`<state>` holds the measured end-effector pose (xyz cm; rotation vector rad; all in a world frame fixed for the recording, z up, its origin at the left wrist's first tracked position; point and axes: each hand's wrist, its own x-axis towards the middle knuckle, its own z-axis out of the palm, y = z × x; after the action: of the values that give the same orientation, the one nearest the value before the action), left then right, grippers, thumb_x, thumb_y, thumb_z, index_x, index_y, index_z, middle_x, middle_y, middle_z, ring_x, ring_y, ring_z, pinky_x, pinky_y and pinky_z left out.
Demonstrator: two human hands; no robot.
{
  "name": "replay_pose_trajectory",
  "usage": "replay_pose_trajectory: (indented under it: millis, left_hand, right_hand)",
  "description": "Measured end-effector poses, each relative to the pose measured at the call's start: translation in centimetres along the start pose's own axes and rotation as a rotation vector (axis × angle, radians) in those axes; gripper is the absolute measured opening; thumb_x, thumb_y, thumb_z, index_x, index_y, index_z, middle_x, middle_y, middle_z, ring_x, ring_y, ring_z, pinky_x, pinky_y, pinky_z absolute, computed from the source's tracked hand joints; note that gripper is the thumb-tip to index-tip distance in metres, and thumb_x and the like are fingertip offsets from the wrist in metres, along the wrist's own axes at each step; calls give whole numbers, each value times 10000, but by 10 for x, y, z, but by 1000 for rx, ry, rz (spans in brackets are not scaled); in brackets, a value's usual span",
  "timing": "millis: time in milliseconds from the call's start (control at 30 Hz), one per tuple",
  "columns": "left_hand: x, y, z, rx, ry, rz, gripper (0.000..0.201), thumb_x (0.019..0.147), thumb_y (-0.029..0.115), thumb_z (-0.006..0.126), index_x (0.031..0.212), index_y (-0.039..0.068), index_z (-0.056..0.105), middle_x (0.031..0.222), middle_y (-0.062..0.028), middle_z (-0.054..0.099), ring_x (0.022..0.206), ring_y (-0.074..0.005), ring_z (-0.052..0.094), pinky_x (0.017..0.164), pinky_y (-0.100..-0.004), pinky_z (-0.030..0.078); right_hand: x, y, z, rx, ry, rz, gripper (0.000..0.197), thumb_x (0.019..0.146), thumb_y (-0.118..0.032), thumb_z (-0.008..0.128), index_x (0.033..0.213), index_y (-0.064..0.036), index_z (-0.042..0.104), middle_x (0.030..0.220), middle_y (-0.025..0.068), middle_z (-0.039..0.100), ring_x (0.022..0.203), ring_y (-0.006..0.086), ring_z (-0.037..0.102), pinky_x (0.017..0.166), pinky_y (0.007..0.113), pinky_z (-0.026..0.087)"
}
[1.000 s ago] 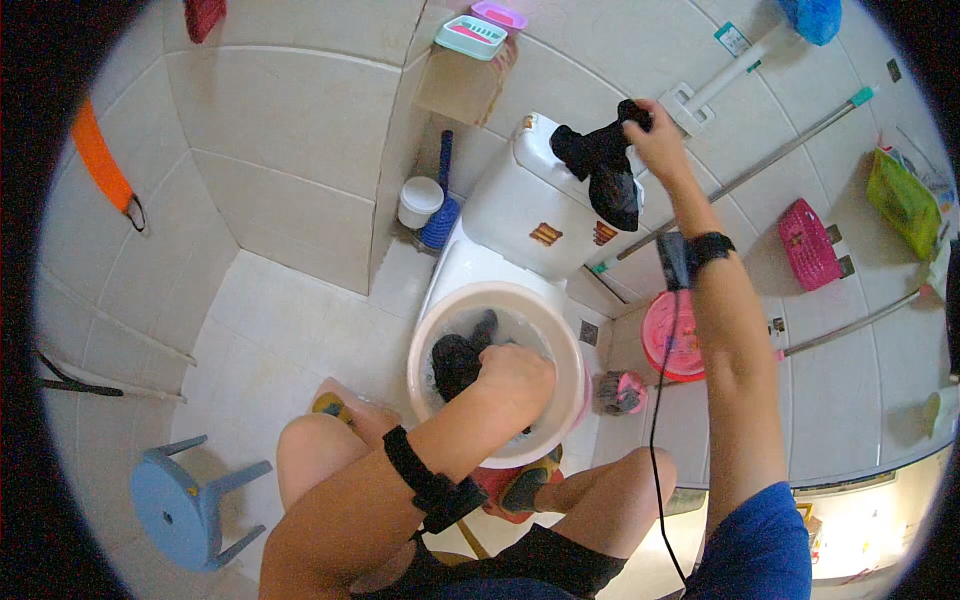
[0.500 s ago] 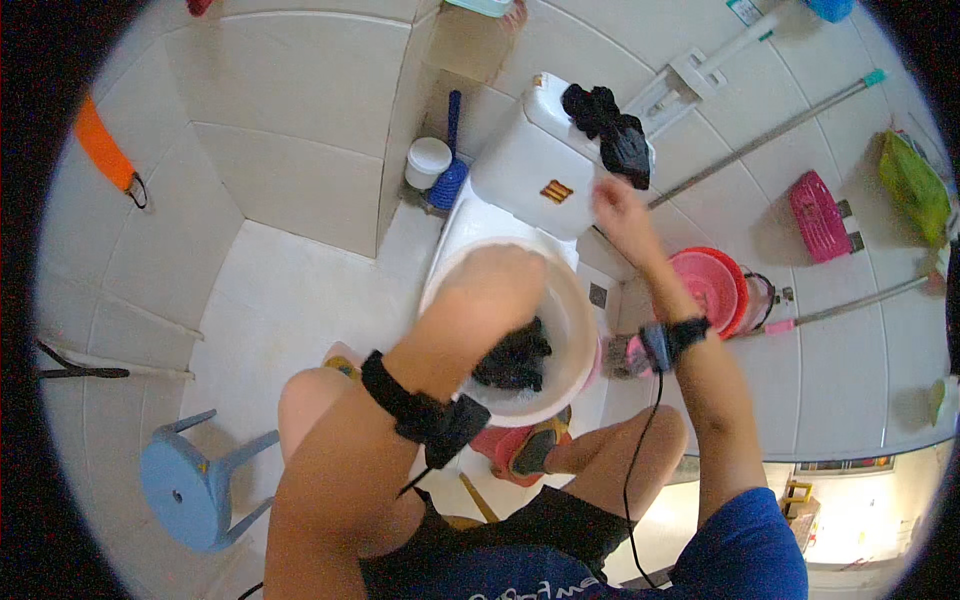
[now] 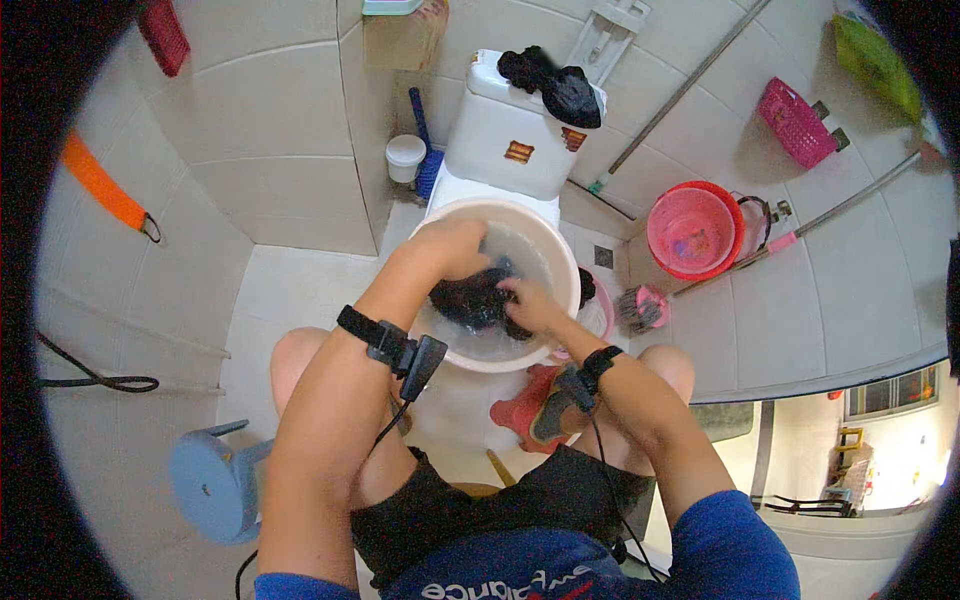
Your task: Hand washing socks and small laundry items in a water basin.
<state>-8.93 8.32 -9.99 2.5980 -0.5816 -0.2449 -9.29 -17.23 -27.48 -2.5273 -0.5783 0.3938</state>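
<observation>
A wet, dark cloth [image 3: 470, 298] lies crumpled in the water of a cream-white basin [image 3: 573, 290] in front of me. My left hand [image 3: 460, 248] reaches over the basin's far left side, just above the cloth. Its fingers are blurred and point down, so their grip does not show. At the right part of the cloth, my right hand [image 3: 535, 305] has its fingers bent and closed on the fabric. Both wrists wear black straps with small devices and cables.
Behind the basin stands a white toilet [image 3: 500, 140] with black plastic bags [image 3: 570, 97] on its tank. A blue stool [image 3: 215, 485] is at left. Pink and red basins [image 3: 690, 232] hang right, near a brush [image 3: 645, 307]. A pink tub [image 3: 598, 312] sits beside the basin.
My right hand has come down from beside the toilet tank into the basin, onto the cloth. My left hand has stayed over the basin. The whole view has shifted.
</observation>
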Motion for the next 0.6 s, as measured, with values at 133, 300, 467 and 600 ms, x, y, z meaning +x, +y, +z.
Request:
replay_pose_trajectory:
  millis: [133,300,467,600]
  left_hand:
    - [-13,-30,51,156,-267,-153,511,799,263,758,1239,44,618,1199,-217,673,1110,-372,650,959,-449,511]
    - [-32,-24,109,-185,-10,-92,423,785,114,699,1184,-5,625,1179,-237,677,1118,-394,644,992,-454,494]
    - [-28,1,100,-452,71,-207,393,851,94,553,1223,-8,623,1181,-264,670,1127,-378,643,984,-431,484]
    - [-17,-22,79,-592,314,-218,388,875,76,464,1211,-12,635,1039,-202,696,989,-298,660,901,-385,498]
  right_hand:
    - [-10,-69,-37,468,57,65,309,859,-174,742,1144,-67,692,1028,51,689,959,169,638,862,346,522]
    - [-23,-100,-77,822,38,106,234,920,-219,720,1133,-126,695,1023,-21,658,907,81,604,728,249,501]
    - [-19,-85,-92,908,79,163,386,921,-314,727,1234,-98,662,1046,19,676,910,123,622,754,262,508]
    - [-5,-44,-83,561,194,79,475,906,-272,720,1327,-82,606,1070,58,683,881,167,648,756,305,529]
